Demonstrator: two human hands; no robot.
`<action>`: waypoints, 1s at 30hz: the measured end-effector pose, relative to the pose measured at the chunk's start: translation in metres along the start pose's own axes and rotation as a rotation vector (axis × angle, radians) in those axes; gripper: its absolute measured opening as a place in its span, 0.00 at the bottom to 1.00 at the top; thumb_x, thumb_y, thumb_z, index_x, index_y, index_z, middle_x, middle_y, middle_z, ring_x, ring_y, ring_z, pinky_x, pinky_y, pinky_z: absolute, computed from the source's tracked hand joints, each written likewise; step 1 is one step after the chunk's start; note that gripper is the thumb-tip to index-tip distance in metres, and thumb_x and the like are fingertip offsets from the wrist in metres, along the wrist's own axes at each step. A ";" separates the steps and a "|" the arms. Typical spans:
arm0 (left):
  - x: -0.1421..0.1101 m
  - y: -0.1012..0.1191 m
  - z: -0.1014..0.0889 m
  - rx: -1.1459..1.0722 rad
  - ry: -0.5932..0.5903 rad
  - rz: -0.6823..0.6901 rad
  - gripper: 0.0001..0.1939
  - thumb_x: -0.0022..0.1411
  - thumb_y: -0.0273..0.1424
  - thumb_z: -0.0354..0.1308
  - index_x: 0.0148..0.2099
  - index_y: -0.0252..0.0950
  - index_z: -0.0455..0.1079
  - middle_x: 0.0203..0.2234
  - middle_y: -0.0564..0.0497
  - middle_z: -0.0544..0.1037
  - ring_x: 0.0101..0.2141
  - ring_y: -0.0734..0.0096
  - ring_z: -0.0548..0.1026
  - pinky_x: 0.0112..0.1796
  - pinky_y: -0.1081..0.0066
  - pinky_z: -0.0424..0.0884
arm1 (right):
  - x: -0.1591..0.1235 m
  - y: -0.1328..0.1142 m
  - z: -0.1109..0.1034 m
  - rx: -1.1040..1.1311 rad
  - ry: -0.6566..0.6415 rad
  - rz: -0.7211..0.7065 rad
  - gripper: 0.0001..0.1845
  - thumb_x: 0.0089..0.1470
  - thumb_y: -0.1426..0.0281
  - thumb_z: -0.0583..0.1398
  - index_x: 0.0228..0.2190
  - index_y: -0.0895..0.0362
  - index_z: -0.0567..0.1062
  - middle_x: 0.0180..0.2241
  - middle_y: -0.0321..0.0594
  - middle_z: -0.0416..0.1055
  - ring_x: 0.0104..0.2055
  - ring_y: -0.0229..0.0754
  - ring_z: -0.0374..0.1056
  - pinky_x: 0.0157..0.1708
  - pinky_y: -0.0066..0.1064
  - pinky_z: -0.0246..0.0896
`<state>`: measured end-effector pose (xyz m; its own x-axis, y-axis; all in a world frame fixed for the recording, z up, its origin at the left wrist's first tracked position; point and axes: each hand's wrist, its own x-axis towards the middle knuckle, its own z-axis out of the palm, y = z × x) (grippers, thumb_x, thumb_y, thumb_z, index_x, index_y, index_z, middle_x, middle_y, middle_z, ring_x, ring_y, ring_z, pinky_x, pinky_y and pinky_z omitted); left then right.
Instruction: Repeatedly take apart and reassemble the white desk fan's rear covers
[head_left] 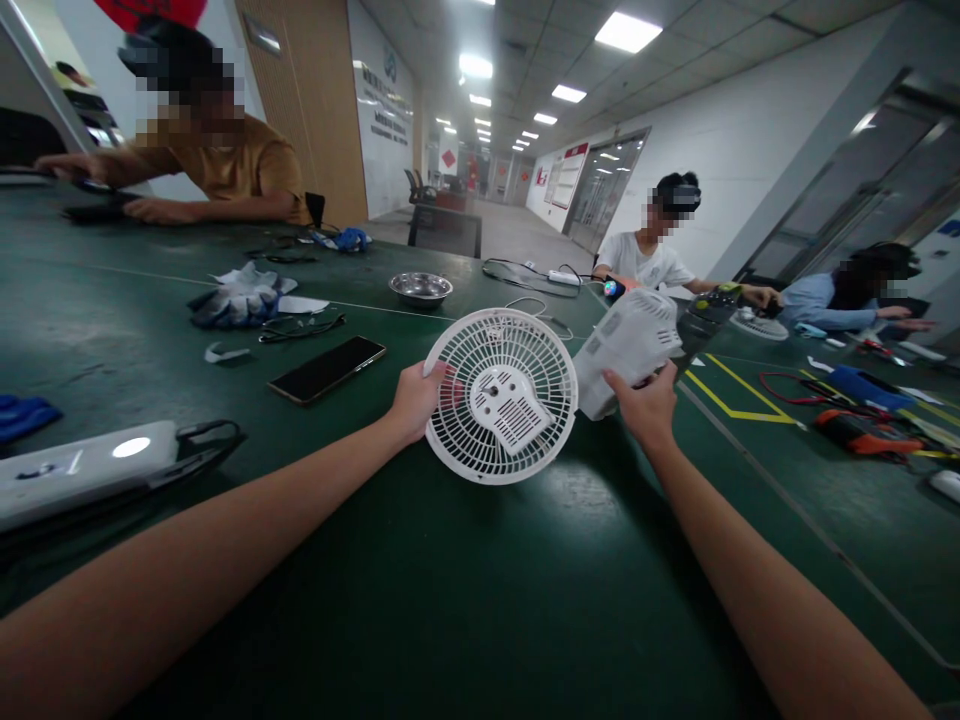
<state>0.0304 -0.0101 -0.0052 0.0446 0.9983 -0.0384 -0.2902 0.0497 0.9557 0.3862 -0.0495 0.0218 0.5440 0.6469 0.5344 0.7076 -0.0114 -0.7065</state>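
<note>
My left hand [416, 402] grips the left rim of a round white fan grille [501, 470], thumb at the edge and fingers partly behind the slats. The grille is tilted up toward me above the green table, with a vented motor housing [514, 408] at its centre. To its right, my right hand [649, 402] is closed on the lower edge of a white plastic fan base [616, 345] with slots at its upper end. The base leans to the right, and some of my fingers are hidden behind it. A thin white cord [551, 322] lies behind the grille.
A black phone [328, 370], work gloves [236, 298] and a steel bowl [421, 289] lie on the green table. A white device [90, 470] is at far left. Beyond the base stands a dark grey object [705, 320]. An orange meter [866, 432] lies right. Several people sit around.
</note>
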 end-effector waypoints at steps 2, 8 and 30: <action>-0.002 0.003 0.003 -0.022 0.029 -0.003 0.08 0.71 0.31 0.53 0.41 0.35 0.72 0.29 0.48 0.78 0.28 0.67 0.78 0.32 0.65 0.77 | -0.003 -0.004 0.000 -0.021 -0.025 -0.040 0.49 0.40 0.49 0.70 0.58 0.58 0.62 0.47 0.55 0.78 0.48 0.59 0.76 0.50 0.48 0.68; -0.001 0.004 0.002 -0.067 0.042 0.009 0.08 0.71 0.27 0.53 0.39 0.32 0.72 0.25 0.50 0.77 0.23 0.70 0.75 0.27 0.70 0.74 | 0.003 0.005 -0.002 -0.015 -0.002 -0.070 0.52 0.39 0.49 0.71 0.59 0.58 0.62 0.46 0.53 0.78 0.45 0.59 0.76 0.48 0.49 0.69; 0.002 -0.001 0.002 -0.070 0.044 0.016 0.08 0.71 0.28 0.54 0.40 0.33 0.74 0.27 0.47 0.79 0.25 0.67 0.78 0.28 0.68 0.76 | 0.042 0.067 -0.052 0.219 0.208 -0.053 0.39 0.47 0.56 0.69 0.57 0.58 0.65 0.52 0.55 0.73 0.49 0.52 0.72 0.50 0.43 0.65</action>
<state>0.0327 -0.0087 -0.0052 -0.0022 0.9993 -0.0378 -0.3570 0.0345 0.9335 0.4799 -0.0630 0.0207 0.6054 0.4718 0.6410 0.6360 0.1974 -0.7460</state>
